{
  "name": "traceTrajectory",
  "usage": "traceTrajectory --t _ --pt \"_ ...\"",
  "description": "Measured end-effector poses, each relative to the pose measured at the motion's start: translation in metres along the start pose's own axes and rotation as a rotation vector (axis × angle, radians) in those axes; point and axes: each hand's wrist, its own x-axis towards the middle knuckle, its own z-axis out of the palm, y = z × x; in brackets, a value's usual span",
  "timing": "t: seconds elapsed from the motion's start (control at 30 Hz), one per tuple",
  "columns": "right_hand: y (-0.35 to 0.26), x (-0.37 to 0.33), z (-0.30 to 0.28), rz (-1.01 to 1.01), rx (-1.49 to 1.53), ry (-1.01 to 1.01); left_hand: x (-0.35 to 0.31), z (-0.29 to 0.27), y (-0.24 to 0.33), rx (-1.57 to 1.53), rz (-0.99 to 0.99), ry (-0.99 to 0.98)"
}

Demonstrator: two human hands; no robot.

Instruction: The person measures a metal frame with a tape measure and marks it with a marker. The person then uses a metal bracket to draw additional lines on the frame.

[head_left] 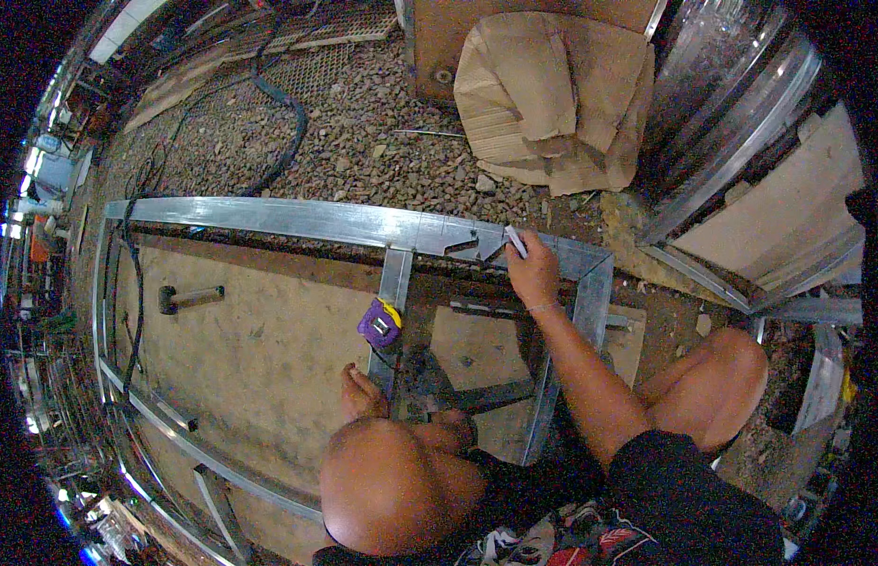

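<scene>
My right hand (pixel 533 269) grips a slim white marker (pixel 516 241) over the far rail of a silver metal frame (pixel 331 217), near its right corner. Dark angular marks (pixel 463 244) show on the rail just left of the marker. A purple and yellow tape measure (pixel 380 323) rests on the frame's short crossbar (pixel 394 274). Beyond my left knee (pixel 382 481), some bare skin with finger- or toe-like tips (pixel 361 389) lies near the crossbar. I cannot tell whether this is my left hand or a foot, as the knee hides the rest.
A dark-headed hammer (pixel 189 298) lies on the brown board (pixel 260 330) inside the frame. Black cable (pixel 293 123) crosses the gravel (pixel 354 141) and the frame's left end. Torn cardboard (pixel 557 104) lies at the back; metal sheets (pixel 731 85) stand at the right.
</scene>
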Motion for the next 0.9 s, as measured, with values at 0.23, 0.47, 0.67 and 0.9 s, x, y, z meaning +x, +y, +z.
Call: traceTrajectory --t 0.23,0.47,0.67,0.9 --pt "0.008 0.013 0.006 -0.137 0.025 -0.008 -0.001 -0.002 0.003 -0.001 -0.008 0.002" --pt "0.015 0.017 0.002 -0.231 0.026 -0.027 0.001 0.0 0.003 0.001 -0.013 0.005" --pt "0.021 0.022 0.004 -0.277 0.036 -0.035 0.0 0.0 0.006 -0.016 -0.007 0.006" --pt "0.008 0.022 -0.001 -0.244 0.044 -0.106 -0.001 0.001 -0.001 -0.051 0.034 0.061"
